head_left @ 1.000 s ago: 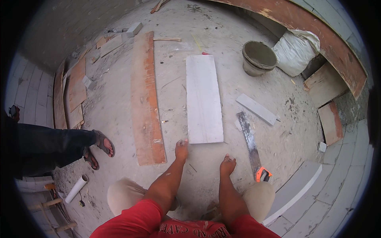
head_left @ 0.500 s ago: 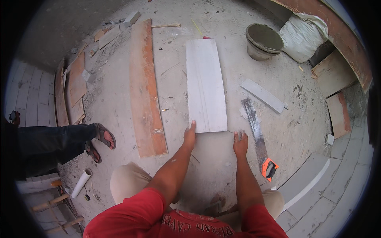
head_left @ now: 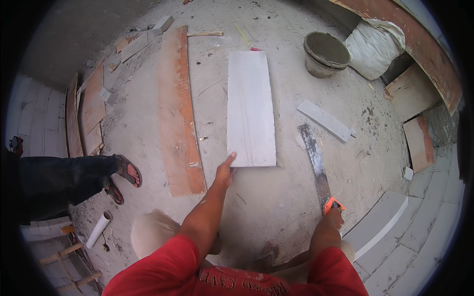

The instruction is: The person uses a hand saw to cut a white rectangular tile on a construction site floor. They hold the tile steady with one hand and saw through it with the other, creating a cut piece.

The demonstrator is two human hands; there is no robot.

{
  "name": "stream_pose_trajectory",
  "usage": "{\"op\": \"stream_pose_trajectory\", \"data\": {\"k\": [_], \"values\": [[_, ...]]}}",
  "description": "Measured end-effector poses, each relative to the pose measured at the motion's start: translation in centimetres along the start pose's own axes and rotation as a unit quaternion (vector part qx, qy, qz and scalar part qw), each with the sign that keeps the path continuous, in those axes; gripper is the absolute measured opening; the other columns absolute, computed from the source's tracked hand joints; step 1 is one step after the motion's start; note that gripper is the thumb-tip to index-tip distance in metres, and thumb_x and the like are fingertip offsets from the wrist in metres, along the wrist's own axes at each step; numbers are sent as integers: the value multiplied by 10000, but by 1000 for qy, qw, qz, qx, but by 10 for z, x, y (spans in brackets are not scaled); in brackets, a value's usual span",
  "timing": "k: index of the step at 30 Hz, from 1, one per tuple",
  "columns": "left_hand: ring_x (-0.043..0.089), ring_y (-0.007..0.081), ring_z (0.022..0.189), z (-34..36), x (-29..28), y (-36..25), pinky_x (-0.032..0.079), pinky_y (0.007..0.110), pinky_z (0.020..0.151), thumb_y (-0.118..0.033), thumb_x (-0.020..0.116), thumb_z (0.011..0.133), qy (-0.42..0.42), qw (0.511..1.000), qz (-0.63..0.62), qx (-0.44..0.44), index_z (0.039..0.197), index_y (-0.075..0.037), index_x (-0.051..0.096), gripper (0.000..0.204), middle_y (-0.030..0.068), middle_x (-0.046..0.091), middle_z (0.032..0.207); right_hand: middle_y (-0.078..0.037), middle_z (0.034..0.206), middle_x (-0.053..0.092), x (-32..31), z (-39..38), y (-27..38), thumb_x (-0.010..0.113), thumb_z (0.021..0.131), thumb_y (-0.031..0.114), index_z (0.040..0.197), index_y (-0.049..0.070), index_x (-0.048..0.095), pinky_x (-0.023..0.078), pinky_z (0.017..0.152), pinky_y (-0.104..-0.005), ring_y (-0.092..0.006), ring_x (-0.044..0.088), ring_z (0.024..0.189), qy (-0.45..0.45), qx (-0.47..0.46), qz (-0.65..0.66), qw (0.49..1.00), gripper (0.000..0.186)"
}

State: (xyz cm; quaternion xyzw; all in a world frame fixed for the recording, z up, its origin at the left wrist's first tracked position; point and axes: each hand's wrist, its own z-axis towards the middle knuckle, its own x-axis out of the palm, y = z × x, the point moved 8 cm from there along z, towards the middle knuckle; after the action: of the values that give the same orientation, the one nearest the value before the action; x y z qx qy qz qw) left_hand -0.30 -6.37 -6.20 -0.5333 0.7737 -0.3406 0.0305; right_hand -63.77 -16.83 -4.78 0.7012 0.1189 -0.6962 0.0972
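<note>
A long pale grey lightweight concrete block (head_left: 251,108) lies on the dusty floor in front of me. My left hand (head_left: 225,172) grips its near left corner, thumb on the top face and fingers curled beneath the edge. On the right, my right hand (head_left: 334,219) is closed around the orange handle of a handsaw (head_left: 317,165). The saw's dirt-smeared blade lies along the floor, pointing away from me, apart from the block. Past the block's far end, a small red piece (head_left: 256,49) and a yellow strip (head_left: 242,34) show.
Left of the block lies a long wooden board (head_left: 180,118). A narrow block offcut (head_left: 325,120) rests beyond the saw. Farther right stand a mortar bucket (head_left: 326,53) and a white sack (head_left: 376,47). At left are another person's sandalled feet (head_left: 129,171) and a white pipe (head_left: 99,230).
My right hand has left the block's near right corner, moved right and nearer, and taken hold of the saw handle. My left hand stays at the block's near left corner.
</note>
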Motion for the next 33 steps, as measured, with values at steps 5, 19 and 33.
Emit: {"op": "stream_pose_trajectory", "data": {"k": [5, 19, 33], "values": [[454, 364, 1448, -27, -16, -12, 359, 595, 1206, -407, 846, 898, -37, 993, -115, 3, 1555, -31, 465, 847, 149, 475, 1583, -231, 1342, 665, 53, 38, -8, 356, 968, 849, 1300, 17, 658, 484, 1041, -583, -392, 607, 1320, 132, -44, 17, 990, 945], [702, 342, 1008, -220, -6, -367, 576, 431, 872, -260, 999, 662, -186, 838, 370, 355, 1172, 128, 532, 793, 243, 656, 1153, -257, 1117, 762, 63, -193, 26, 865, 862, 530, 1400, -133, 531, 591, 858, -477, -362, 739, 979, 396, -210, 294, 844, 917], [612, 386, 1306, -310, 371, -436, 480, 448, 1102, -338, 995, 627, 70, 470, 706, 524, 1380, -86, 625, 876, 192, 662, 1375, -216, 1133, 688, -140, -303, 88, 756, 962, 234, 1243, -23, 545, 547, 886, -448, -352, 706, 1025, 436, -352, 342, 754, 435]]}}
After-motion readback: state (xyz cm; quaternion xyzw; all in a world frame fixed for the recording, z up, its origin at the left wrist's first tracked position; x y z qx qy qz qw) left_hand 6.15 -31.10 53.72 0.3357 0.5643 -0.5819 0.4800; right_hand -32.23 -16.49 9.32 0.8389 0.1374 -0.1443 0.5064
